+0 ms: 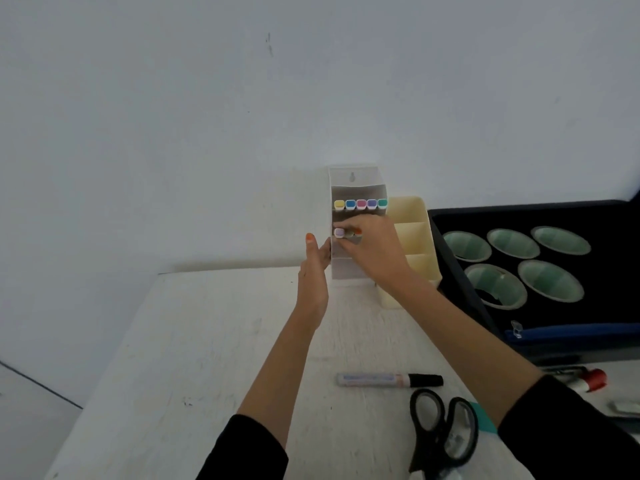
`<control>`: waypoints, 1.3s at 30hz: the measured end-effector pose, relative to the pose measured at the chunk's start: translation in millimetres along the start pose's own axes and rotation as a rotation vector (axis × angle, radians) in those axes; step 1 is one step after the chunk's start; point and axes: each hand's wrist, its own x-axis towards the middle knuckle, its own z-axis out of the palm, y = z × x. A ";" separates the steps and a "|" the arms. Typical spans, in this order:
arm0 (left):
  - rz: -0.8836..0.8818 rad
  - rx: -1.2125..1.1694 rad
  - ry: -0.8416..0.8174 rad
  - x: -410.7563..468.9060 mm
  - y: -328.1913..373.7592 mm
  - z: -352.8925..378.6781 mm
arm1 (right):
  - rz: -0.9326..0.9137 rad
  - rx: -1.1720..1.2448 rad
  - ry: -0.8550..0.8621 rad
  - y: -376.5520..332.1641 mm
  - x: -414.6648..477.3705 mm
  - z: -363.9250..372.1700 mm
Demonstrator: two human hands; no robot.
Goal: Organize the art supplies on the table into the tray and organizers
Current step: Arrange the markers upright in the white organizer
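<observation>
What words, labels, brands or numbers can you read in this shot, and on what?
Nothing is legible.
Black-capped marker: print along its barrel, too blurred to read.
Red-capped marker at the right edge: too blurred to tell.
White organizer: no text, only a keyhole slot.

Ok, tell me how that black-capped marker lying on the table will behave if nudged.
The black-capped marker looks round-barrelled and lies flat on the table, so a nudge would probably set it rolling. It looks rigid and likely light, so lifting it by the barrel should be easy.
</observation>
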 end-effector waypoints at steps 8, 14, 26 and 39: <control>0.028 0.024 0.006 -1.8 -9.8 1.1 | 0.057 -0.319 -0.097 1.4 15.0 17.1; 0.030 0.030 0.068 -1.8 -10.7 7.8 | 0.041 -0.374 -0.156 4.2 19.4 12.8; -0.016 0.188 0.014 -16.1 6.8 1.6 | -0.085 -0.396 -0.132 3.4 0.7 -3.2; 0.226 -0.052 0.189 -115.7 22.7 86.5 | 0.092 0.095 0.179 45.5 -127.7 -101.8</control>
